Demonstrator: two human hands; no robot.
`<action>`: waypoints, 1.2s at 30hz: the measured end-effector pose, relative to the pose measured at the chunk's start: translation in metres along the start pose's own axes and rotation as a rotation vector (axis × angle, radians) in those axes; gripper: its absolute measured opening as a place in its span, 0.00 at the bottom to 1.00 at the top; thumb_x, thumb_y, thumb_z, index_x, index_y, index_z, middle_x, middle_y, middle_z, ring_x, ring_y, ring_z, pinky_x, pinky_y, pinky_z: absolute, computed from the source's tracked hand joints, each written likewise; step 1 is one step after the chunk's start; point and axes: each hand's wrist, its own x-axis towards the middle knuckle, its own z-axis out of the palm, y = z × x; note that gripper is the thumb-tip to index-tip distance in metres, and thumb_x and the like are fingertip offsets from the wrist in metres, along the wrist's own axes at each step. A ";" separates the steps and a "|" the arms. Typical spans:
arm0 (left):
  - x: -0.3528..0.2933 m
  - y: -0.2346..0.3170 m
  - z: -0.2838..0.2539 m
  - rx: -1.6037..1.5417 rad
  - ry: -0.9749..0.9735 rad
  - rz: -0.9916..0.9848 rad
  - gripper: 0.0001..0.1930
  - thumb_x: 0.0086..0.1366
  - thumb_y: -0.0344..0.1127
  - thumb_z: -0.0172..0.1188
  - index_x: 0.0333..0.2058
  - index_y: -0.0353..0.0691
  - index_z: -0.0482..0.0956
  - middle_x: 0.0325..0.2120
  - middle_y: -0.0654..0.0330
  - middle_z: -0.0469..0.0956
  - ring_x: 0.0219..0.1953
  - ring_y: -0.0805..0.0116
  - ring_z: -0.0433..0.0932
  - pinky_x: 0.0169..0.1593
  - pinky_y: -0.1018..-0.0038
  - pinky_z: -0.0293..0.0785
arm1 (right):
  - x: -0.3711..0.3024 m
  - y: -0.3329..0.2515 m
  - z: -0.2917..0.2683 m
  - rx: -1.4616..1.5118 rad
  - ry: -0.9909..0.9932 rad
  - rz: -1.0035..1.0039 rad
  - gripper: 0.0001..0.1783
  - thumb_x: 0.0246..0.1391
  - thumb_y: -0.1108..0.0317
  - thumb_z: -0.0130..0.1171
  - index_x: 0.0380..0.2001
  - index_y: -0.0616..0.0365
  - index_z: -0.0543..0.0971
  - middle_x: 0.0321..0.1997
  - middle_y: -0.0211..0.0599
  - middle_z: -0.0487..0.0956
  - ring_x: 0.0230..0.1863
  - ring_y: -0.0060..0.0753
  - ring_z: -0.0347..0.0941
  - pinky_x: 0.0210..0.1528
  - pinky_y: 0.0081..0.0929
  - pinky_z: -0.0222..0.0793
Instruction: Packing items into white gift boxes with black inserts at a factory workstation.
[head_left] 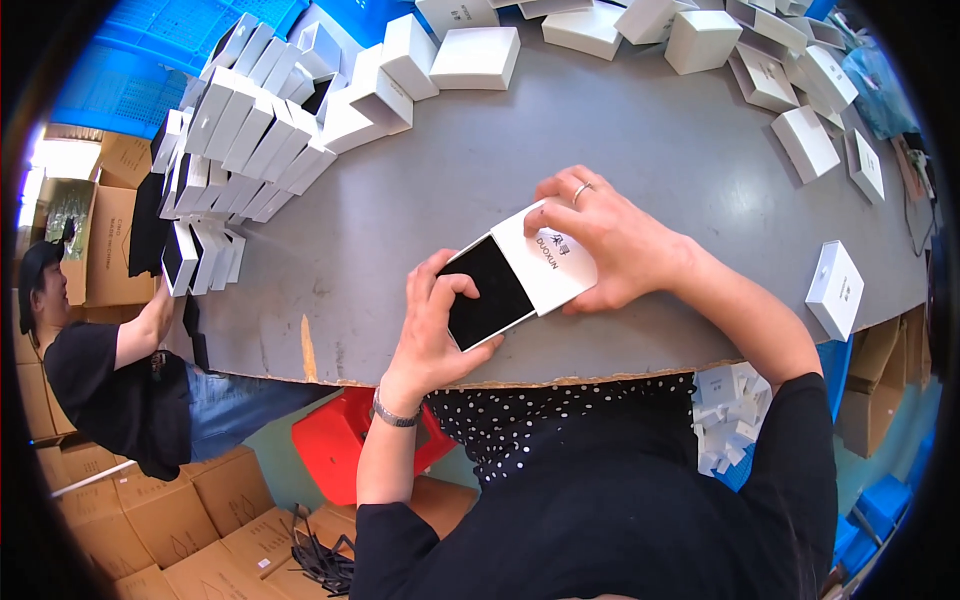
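Over the near part of the grey table, my left hand (430,325) is closed around the white-edged box tray (490,292), which has a flat black inside. Its fingertips curl over the tray's left edge, one resting on the black face. My right hand (610,240) grips the white box cover (545,262), which has dark print on top. The cover sits at the right end of the tray, and the two parts meet there. How far the tray reaches under the cover is hidden.
Stacked white boxes (250,125) stand at the left, before a co-worker (120,370). More white boxes (703,42) line the far edge and right side. One white box (835,290) stands near the right edge. A red stool (330,445) is below the table.
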 end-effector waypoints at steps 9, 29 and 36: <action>0.012 -0.007 0.020 -0.148 0.075 0.042 0.41 0.45 0.31 0.75 0.56 0.44 0.60 0.61 0.49 0.61 0.63 0.52 0.63 0.66 0.58 0.61 | -0.002 0.001 0.024 0.087 0.169 0.069 0.44 0.24 0.58 0.79 0.52 0.51 0.75 0.57 0.53 0.70 0.61 0.59 0.63 0.64 0.54 0.60; 0.135 -0.103 -0.238 0.736 0.790 -0.010 0.30 0.62 0.51 0.69 0.58 0.43 0.75 0.54 0.47 0.74 0.61 0.48 0.66 0.68 0.55 0.57 | -0.159 -0.058 -0.111 -0.709 0.061 0.885 0.37 0.28 0.62 0.75 0.48 0.57 0.76 0.56 0.52 0.71 0.62 0.59 0.64 0.66 0.52 0.58; 0.148 -0.113 -0.244 0.678 0.717 0.061 0.09 0.66 0.35 0.66 0.36 0.39 0.76 0.33 0.57 0.76 0.42 0.57 0.73 0.51 0.61 0.68 | -0.020 0.009 -0.076 -0.226 0.173 0.481 0.29 0.47 0.57 0.71 0.51 0.58 0.77 0.59 0.52 0.73 0.63 0.58 0.67 0.64 0.45 0.65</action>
